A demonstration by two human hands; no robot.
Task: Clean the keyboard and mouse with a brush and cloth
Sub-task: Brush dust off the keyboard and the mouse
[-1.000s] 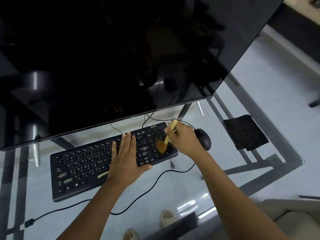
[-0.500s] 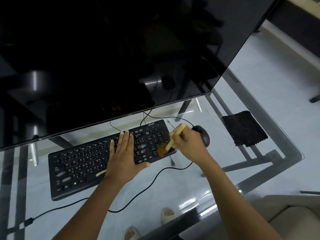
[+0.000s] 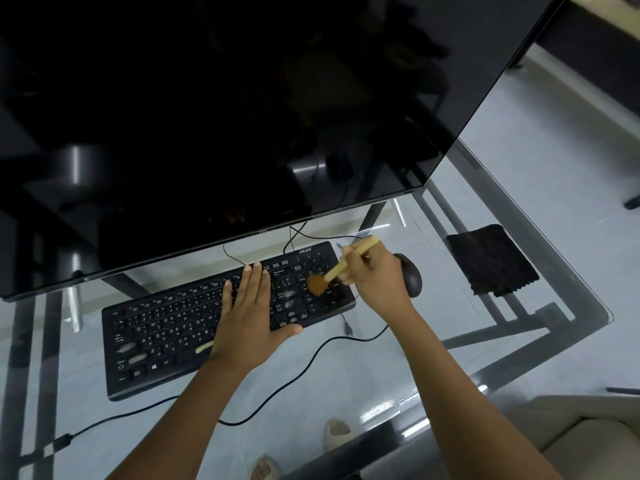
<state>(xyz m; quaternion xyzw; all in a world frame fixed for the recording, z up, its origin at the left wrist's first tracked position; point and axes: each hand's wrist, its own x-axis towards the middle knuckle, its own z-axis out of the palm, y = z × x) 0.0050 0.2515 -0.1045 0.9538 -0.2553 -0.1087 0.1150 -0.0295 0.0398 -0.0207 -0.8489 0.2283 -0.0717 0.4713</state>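
keyboard: the black keyboard [image 3: 166, 327] lies on the glass table [image 3: 554, 306], long axis running from lower left up to upper right, its number-pad end nearest the right hand.
right hand: the right hand [image 3: 375, 277] is curled round the pale handle of the brush [image 3: 341, 266], handle tilted up and to the right, orange bristles down on the keys at the right end.
left hand: the left hand [image 3: 247, 308] lies flat with straight fingers on the middle keys, thumb over the front edge, holding nothing, steadying the board by my guess.
mouse: the dark mouse [image 3: 412, 280] sits just beyond the right end, partly hidden behind the right hand, so that hand is much the nearer to it.
cloth: the dark cloth [image 3: 491, 261] lies flat, further right again, apart from the mouse, untouched.
in the way: the left hand covers the middle keys and must shift if the brush is to sweep leftward along the rows.
around: a big dark monitor [image 3: 242, 116] overhangs the far side; a black cable [image 3: 284, 386] trails across the glass in front of the keyboard.
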